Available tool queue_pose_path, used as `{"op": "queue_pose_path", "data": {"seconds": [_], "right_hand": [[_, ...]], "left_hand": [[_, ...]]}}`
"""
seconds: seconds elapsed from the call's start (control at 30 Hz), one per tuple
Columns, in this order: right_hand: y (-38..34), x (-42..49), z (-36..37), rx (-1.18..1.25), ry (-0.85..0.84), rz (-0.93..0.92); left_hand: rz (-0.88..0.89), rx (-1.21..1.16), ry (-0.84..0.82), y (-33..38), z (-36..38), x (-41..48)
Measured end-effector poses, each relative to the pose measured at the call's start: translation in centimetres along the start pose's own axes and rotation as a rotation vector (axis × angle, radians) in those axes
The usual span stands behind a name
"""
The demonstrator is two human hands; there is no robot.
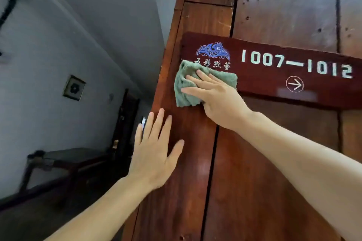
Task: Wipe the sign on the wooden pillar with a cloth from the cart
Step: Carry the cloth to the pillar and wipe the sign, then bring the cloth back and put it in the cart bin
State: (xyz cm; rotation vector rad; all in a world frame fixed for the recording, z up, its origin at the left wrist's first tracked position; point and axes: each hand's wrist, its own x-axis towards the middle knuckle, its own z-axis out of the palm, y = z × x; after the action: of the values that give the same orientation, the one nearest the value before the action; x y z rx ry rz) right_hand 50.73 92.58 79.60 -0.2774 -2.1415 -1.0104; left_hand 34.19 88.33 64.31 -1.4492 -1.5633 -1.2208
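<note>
The right hand point(217, 100) lies flat, fingers spread, pressing a green cloth point(188, 84) against the lower left end of the sign point(274, 76); the palm pins the cloth rather than pinching it, and the thumb is tucked under the hand, hard to make out. The cloth is bunched, and its lower folds hang past the sign's bottom edge onto the pillar point(188, 162). It covers the sign's lower left corner and touches the bottom of a row of pale characters, which are small and hard to read. Above them sits a blue emblem point(213, 50); to the right run the numbers 1007—1012, with a circled arrow point(294, 84) beneath pointing right. A pale smear beside the arrow is blurred. The left hand point(154, 152) is open and holds nothing, fingers spread, flat on the pillar's left edge below the cloth; whether the palm fully touches the wood is unclear. Both forearms are cut off by the lower frame. Off to the left, a framed picture point(74, 88) hangs on a grey wall, and a dark bench point(64, 160) below it is blurred.
</note>
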Motion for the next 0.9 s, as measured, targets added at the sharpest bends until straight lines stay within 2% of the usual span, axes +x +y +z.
{"op": "queue_pose_path", "data": {"seconds": [0.1, 0.17, 0.27, 0.33, 0.4, 0.47, 0.57, 0.63, 0.7, 0.77, 0.83, 0.9], "right_hand": [[-2.9, -4.3, -1.4, 0.37, 0.065, 0.068], [-5.4, -7.6, -1.5, 0.461, 0.068, 0.065], [-9.4, -12.3, -1.2, 0.626, -0.094, 0.158], [-11.9, -15.4, -1.0, 0.818, -0.229, 0.19], [-14.1, -18.4, -1.0, 1.041, -0.355, 0.173], [-15.8, -20.6, -1.3, 1.221, -0.426, 0.226], [-18.4, -23.3, -1.3, 1.415, -0.383, 0.531], [-20.7, -24.9, -0.9, 1.587, -0.562, 0.648], [-23.7, -26.4, -0.2, 1.809, -0.791, 0.607], [-26.8, -27.5, 0.1, 1.975, -0.928, 0.54], [-29.7, -27.8, 0.3, 2.118, -0.989, 0.551], [-32.6, -27.3, 0.6, 2.195, -0.979, 0.573]], "left_hand": [[-0.282, -0.623, 0.047, 3.4, -3.3, -3.0], [-0.565, -1.008, -0.04, 6.1, -5.2, -4.2], [-0.875, -1.293, -0.215, 8.4, -7.2, -6.7], [-0.976, -1.317, -0.205, 9.3, -8.2, -8.9], [-1.071, -1.221, -0.19, 9.5, -8.9, -12.0], [-1.154, -1.146, -0.266, 9.2, -9.6, -15.4], [-1.236, -1.04, -0.357, 8.4, -11.4, -20.5], [-1.24, -1.03, -0.409, 7.6, -12.9, -23.1], [-1.243, -1.039, -0.392, 6.7, -14.8, -25.1], [-1.256, -1.037, -0.326, 5.6, -17.0, -27.2], [-1.286, -0.991, -0.256, 4.3, -19.6, -29.7], [-1.303, -0.912, -0.187, 2.5, -22.5, -33.0]]}}
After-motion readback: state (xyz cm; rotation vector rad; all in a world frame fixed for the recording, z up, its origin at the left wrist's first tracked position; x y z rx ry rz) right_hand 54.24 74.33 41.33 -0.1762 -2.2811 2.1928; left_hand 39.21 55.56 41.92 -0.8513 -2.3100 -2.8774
